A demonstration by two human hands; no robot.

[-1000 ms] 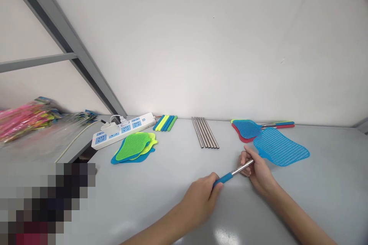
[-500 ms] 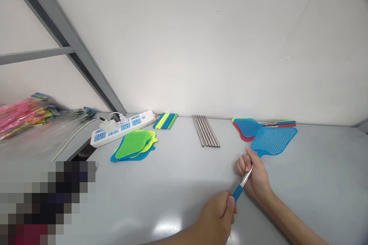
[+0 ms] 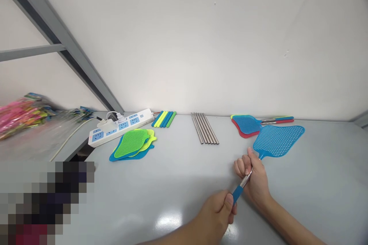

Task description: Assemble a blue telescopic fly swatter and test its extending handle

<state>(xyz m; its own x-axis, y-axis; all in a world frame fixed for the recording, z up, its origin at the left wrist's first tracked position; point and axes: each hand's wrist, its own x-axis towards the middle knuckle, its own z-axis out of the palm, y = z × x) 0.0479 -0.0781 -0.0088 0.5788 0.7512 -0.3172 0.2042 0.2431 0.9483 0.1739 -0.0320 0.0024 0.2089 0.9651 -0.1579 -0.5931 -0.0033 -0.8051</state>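
Observation:
Both of my hands are closed on one blue fly swatter (image 3: 278, 141), held tilted above the grey table. My left hand (image 3: 220, 209) wraps round its blue handle grip. Further up, my right hand (image 3: 254, 174) grips the metal rod just below the perforated blue head. Behind that head lie other fly swatters (image 3: 247, 124) with blue, red and yellow-green parts, stacked near the wall. Several bare metal tubes (image 3: 204, 128) rest side by side at the back middle.
Several blue, yellow and green grips (image 3: 163, 119) lie left of the tubes. Loose swatter heads (image 3: 132, 143) are piled before a white power strip (image 3: 122, 126). Bagged pink goods (image 3: 23, 115) sit at far left, by a metal post (image 3: 77, 65). A wall closes off the back.
The held swatter's head has shifted slightly right and turned to show its face more squarely. Both hands keep their hold in nearly the same place. The view has moved a little.

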